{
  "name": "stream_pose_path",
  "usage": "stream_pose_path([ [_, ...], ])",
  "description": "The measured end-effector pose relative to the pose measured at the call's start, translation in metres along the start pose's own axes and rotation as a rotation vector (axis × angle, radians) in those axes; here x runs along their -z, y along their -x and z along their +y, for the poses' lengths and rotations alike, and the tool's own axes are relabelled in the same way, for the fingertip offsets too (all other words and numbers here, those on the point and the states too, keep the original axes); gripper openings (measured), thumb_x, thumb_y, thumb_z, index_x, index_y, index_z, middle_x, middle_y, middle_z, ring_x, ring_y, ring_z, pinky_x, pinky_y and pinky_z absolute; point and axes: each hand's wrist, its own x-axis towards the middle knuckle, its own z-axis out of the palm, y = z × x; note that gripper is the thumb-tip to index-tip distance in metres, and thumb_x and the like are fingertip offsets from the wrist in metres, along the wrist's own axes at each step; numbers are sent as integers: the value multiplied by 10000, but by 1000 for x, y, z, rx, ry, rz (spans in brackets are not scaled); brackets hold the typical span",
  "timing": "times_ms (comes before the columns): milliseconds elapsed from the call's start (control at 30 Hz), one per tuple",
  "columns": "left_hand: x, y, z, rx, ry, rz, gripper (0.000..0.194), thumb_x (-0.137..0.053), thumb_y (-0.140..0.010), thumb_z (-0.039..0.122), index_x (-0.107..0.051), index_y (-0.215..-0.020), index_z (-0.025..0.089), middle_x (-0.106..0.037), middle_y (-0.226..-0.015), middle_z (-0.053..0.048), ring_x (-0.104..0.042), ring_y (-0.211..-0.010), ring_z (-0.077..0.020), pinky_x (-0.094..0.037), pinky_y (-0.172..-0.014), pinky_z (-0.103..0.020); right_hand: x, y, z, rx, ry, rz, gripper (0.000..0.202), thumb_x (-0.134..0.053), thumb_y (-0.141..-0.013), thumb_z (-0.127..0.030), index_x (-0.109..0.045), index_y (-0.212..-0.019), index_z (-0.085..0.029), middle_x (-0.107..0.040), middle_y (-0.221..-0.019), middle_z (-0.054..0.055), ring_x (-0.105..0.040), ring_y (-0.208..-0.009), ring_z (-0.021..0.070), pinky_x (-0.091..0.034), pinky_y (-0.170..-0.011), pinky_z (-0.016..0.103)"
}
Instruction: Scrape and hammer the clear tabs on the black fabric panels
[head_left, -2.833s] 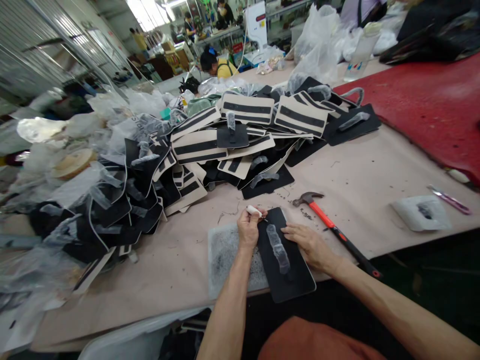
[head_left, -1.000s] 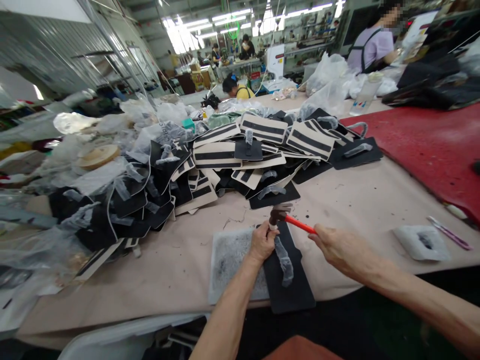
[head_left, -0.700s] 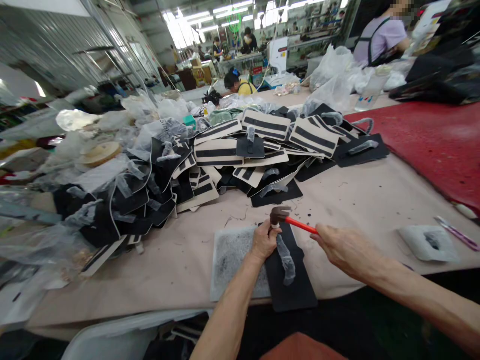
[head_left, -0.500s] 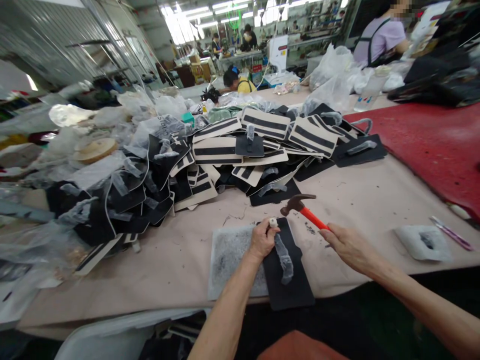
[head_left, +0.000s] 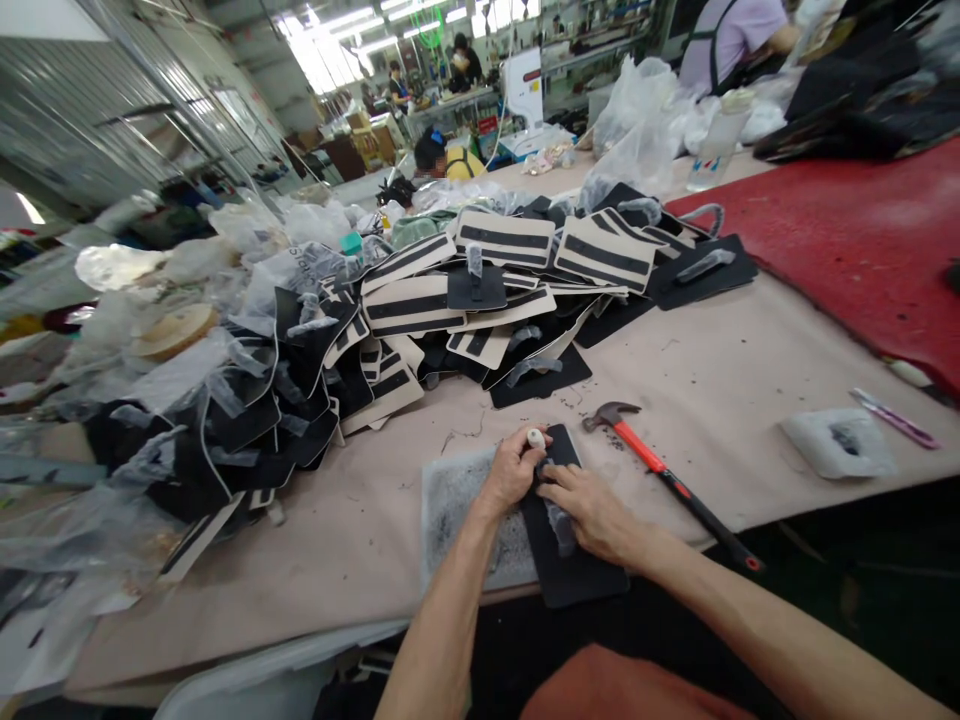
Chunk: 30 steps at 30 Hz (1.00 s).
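Note:
My left hand [head_left: 516,468] is closed around a short tool with a white rounded top [head_left: 535,439], perhaps a punch; its lower end is hidden. Beneath it lies a flat black panel [head_left: 574,580] with a plastic-wrapped handle [head_left: 559,525] along it. My right hand [head_left: 592,508] is closed on the upper part of that handle, fingertips close to my left hand; they partly hide the handle. A claw hammer [head_left: 637,446] with an orange and black handle rests on the table, right of the panel. Under the panel's left side is a pale, black-speckled board [head_left: 457,510].
A heap of black panels and cream-backed panels with black stripes [head_left: 416,303] spreads across the table [head_left: 360,560]. At the right lie a whitish block [head_left: 836,443], a purple cutter [head_left: 896,418] and a red sheet [head_left: 847,230]. Plastic bags and several people are farther back.
My right hand has let go of the hammer, now lying on the table, and has moved left onto the panel's wrapped handle. My left hand still holds the white-topped tool.

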Motion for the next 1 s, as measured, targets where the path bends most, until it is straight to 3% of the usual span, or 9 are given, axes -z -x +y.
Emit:
stream_pose_path([
  [133,-9,1,-5,-3,-60,120,191,-596,-788,130,-692,-946,175,-748,-899,-43,-695,-834,-183,-543,-792,-284,-21,-6,2,-63,-17,14,353,-439,-853,-28,-630,-1117,-163,-603,-1195,95,-474,-939,222,-427,-845,373],
  [233,-26,1,-8,-9,-172,317,79,-682,-767,212,-688,-836,173,-707,-767,-15,-647,-706,-159,-519,-694,-254,-26,-5,4,-98,-41,49,345,-421,-869,-25,-624,-1119,-151,-616,-1132,91,-449,-914,226,-409,-828,364],
  [333,-43,-1,-7,36,-172,571,185,-761,-730,311,-668,-818,177,-677,-719,-6,-619,-648,-150,-511,-631,-245,-26,-5,2,-137,-40,49,340,-423,-852,-18,-634,-1087,-145,-624,-1053,92,-442,-899,231,-405,-821,359],
  [400,-49,-1,-4,12,-165,628,243,-792,-705,350,-654,-812,182,-673,-732,-9,-618,-649,-149,-517,-635,-246,-25,-5,0,-164,-26,30,321,-428,-837,-17,-647,-1037,-140,-629,-1012,95,-443,-893,234,-408,-820,358],
  [567,-36,4,10,-18,-87,566,174,-737,-744,310,-637,-802,180,-635,-704,8,-581,-629,-131,-489,-608,-228,-18,-7,-8,-179,11,-11,421,-402,-784,21,-643,-1083,-151,-632,-1139,93,-456,-916,232,-418,-843,358],
  [700,-4,0,35,-73,-33,46,109,-730,-729,227,-647,-754,161,-639,-705,1,-590,-648,-130,-485,-615,-225,-15,-9,-10,-168,2,-21,483,-404,-748,24,-631,-1141,-140,-625,-1197,89,-474,-983,232,-419,-909,356],
  [733,5,-2,42,-89,25,-25,130,-736,-739,250,-646,-765,159,-641,-714,-4,-600,-646,-133,-497,-620,-233,-15,-9,-10,-159,-7,-18,506,-403,-736,28,-624,-1160,-138,-618,-1225,85,-477,-1004,228,-417,-924,349],
  [867,30,-13,64,-120,388,126,286,-669,-842,449,-619,-876,169,-640,-744,-11,-630,-597,-141,-556,-616,-290,-14,-11,-12,-154,29,-32,528,-403,-729,36,-610,-1185,-134,-617,-1250,80,-501,-1004,211,-419,-905,320],
  [1000,43,-11,63,-151,242,255,265,-755,-804,384,-646,-882,156,-682,-771,-34,-685,-711,-163,-575,-712,-284,2,-18,-19,-129,245,-23,406,-469,-788,-42,-641,-1140,-149,-660,-1117,99,-533,-934,242,-397,-828,356],
])
